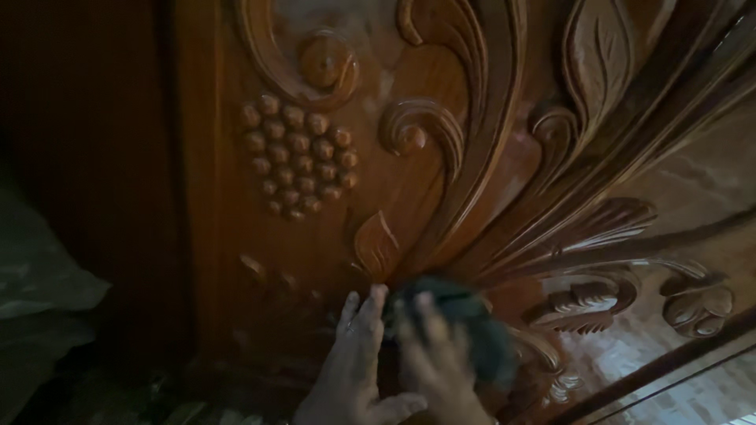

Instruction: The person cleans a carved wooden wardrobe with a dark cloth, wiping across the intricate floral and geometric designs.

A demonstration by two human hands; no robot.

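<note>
Left hand: my left hand lies flat, fingers spread, on the carved reddish-brown wooden panel.
Right hand: my right hand — blurred — presses a dark teal cloth pad against it.
Beyond: carved grape cluster — higher up.

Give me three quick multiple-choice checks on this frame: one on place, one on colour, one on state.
1. Where does the carved cluster of round wooden beads sit on the carved reddish-brown wooden panel?
A. upper left of the hands
B. lower right corner
C. under the hands

2. What colour is the crumpled cloth pad?
A. bright yellow
B. dark blue-green
C. white

3. How is the left hand?
A. clenched in a fist
B. off the panel
C. flat on the wood, fingers extended

Answers: 1 A, the cluster lies above and left of both hands. 2 B, the pad looks dark teal. 3 C, its fingers lie spread against the carving, while the blurred right hand presses the pad.
</note>
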